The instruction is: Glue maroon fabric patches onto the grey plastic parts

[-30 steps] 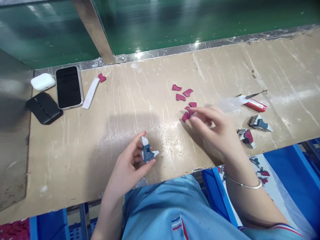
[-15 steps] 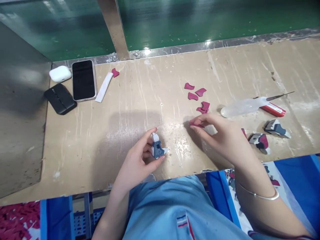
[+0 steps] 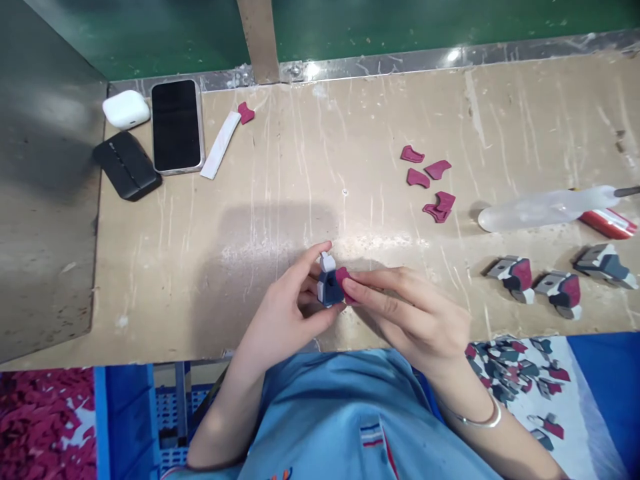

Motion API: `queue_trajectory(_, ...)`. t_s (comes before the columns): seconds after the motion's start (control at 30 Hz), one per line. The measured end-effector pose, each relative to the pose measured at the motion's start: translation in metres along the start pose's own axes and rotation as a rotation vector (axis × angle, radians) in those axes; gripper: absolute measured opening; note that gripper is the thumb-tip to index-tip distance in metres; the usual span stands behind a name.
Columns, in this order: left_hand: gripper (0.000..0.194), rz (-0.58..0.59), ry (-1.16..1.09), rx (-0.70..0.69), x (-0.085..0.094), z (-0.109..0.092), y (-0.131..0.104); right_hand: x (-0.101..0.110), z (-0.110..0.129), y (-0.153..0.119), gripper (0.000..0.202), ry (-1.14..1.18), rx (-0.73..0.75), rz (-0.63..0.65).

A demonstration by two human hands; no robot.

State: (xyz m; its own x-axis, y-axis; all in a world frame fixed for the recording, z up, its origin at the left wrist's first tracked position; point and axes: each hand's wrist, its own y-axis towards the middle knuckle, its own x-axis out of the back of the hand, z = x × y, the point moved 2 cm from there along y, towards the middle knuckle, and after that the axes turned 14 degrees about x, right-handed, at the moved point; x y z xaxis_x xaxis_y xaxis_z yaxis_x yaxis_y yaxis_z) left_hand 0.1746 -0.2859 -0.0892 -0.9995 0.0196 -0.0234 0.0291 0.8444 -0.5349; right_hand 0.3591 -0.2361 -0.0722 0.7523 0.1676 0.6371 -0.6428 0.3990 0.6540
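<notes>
Between its thumb and fingers, my left hand [image 3: 285, 310] grips a small blue-grey and white plastic part [image 3: 328, 283], held just above the table. My right hand [image 3: 415, 310] pinches a flat maroon plastic piece [image 3: 344, 283] against the right side of that part; whether it is seated cannot be seen. Loose maroon pieces [image 3: 418, 178] lie on the table beyond my right hand. Right of that hand stand similar parts: two with a maroon piece on the side [image 3: 523, 273] and a blue-grey one [image 3: 606, 265] without visible maroon.
A translucent-handled pointed tool [image 3: 545, 210] lies across a red cylinder [image 3: 609, 223] at right. At far left are a phone [image 3: 176, 127], a white case [image 3: 126, 109], a black box [image 3: 127, 167] and a white strip [image 3: 220, 145]. Blue bins [image 3: 127, 420] sit below the table edge.
My right hand has carried the maroon piece left from the loose pieces to the part in my left hand. The view has shifted, so the tool sits farther right.
</notes>
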Motion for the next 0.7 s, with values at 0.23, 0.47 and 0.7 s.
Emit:
queue_trajectory(0.23,0.075,0.024,-0.010,0.018,-0.001,-0.002,0.000,-0.007,-0.001,0.001,0.015,0.000,0.031,-0.036)
queue_trajectory(0.47,0.072,0.010,-0.019,0.015,-0.001,-0.003,-0.002,-0.010,0.000,0.003,0.013,0.048,-0.028,-0.068)
queue_trajectory(0.7,0.071,0.003,-0.022,-0.001,-0.001,-0.002,-0.002,-0.011,-0.001,0.000,0.022,0.089,-0.022,-0.103)
